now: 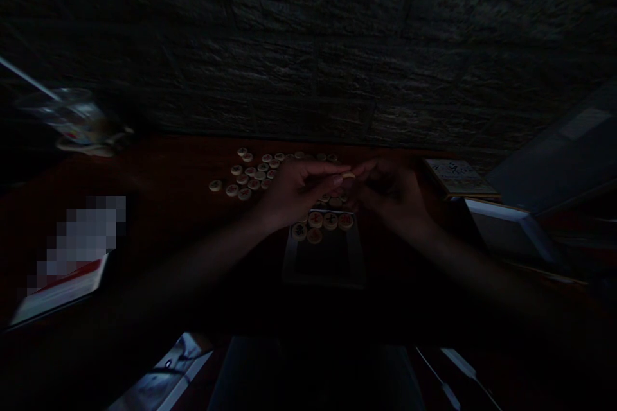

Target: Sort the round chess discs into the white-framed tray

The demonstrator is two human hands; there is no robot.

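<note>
One round piece (348, 176) is pinched by the left hand (293, 189) at frame centre, up-frame of the tray (357, 253); the right hand (395, 196) is curled close (contact cannot be told). A light rim grip is judged best.

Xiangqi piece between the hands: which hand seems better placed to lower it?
Probably the left hand: it appears to pinch the xiangqi piece. The right hand is close beside that piece, but darkness hides whether it grips.
</note>
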